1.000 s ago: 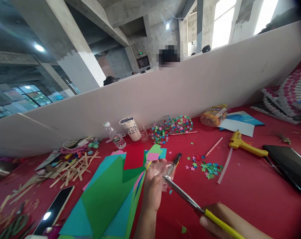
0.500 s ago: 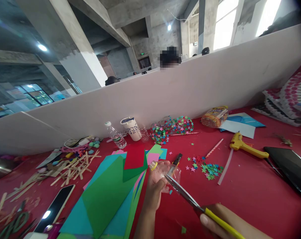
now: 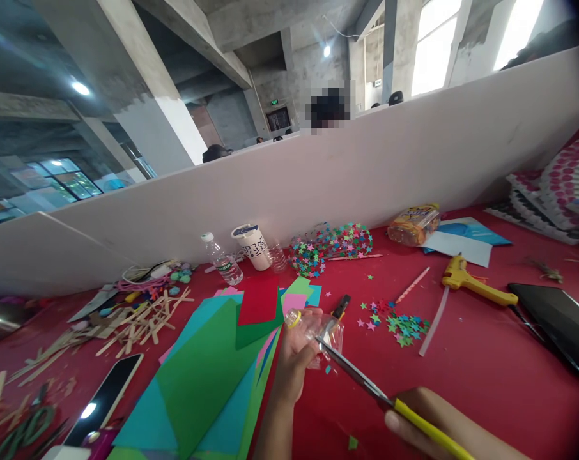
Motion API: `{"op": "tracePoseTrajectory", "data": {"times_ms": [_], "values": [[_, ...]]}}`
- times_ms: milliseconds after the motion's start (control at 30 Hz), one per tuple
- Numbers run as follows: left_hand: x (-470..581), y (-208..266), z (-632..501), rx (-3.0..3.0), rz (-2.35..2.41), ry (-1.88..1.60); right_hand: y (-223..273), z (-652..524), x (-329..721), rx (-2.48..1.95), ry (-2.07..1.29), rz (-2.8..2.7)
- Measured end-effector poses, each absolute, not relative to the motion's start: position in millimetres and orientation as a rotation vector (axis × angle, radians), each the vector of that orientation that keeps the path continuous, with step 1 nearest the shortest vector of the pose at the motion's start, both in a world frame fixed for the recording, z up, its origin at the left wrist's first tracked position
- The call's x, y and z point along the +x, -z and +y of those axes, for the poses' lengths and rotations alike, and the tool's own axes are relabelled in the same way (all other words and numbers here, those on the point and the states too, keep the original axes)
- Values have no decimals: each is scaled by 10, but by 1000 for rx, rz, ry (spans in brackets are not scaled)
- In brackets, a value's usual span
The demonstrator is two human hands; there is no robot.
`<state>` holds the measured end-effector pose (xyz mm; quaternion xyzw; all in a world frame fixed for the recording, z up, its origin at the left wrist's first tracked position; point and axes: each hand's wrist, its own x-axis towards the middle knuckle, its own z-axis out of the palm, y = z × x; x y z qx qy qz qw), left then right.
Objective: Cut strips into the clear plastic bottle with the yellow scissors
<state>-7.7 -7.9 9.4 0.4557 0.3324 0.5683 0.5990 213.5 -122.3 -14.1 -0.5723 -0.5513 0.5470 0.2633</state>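
Observation:
My left hand (image 3: 296, 361) is closed around a cut piece of a clear plastic bottle (image 3: 335, 338), whose neck with a yellow ring points up and left. A pair of scissors (image 3: 351, 370) with yellow handles is in my right hand (image 3: 424, 415) at the lower right. The blades reach the plastic close to my left thumb, one in front of the clear wall. Whether they are biting into it I cannot tell. Just beyond the plastic lies a box cutter (image 3: 342, 305), dark at its near end.
Coloured paper sheets (image 3: 213, 377) lie left of my hands, with a phone (image 3: 105, 399) and wooden sticks (image 3: 146, 322) further left. To the right are star sequins (image 3: 407, 329), a yellow glue gun (image 3: 476, 284) and a black tablet (image 3: 553, 322). A white partition (image 3: 280, 191) stands behind.
My left hand and the bottle piece have shifted and turned very slightly to the left. The scissor blades look closer together; my right hand has barely moved.

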Motion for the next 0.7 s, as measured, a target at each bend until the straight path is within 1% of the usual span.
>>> {"op": "tracePoseTrajectory", "data": {"times_ms": [233, 467, 700], "values": [[-80, -73, -117, 1166, 794, -1155, 113, -1205, 2114, -1621, -1516, -1416], [-105, -83, -109, 1268, 807, -1131, 191, -1222, 2129, -1668, -1546, -1388], [-130, -75, -96, 1261, 780, -1127, 235, -1207, 2149, -1589, -1525, -1455]]}}
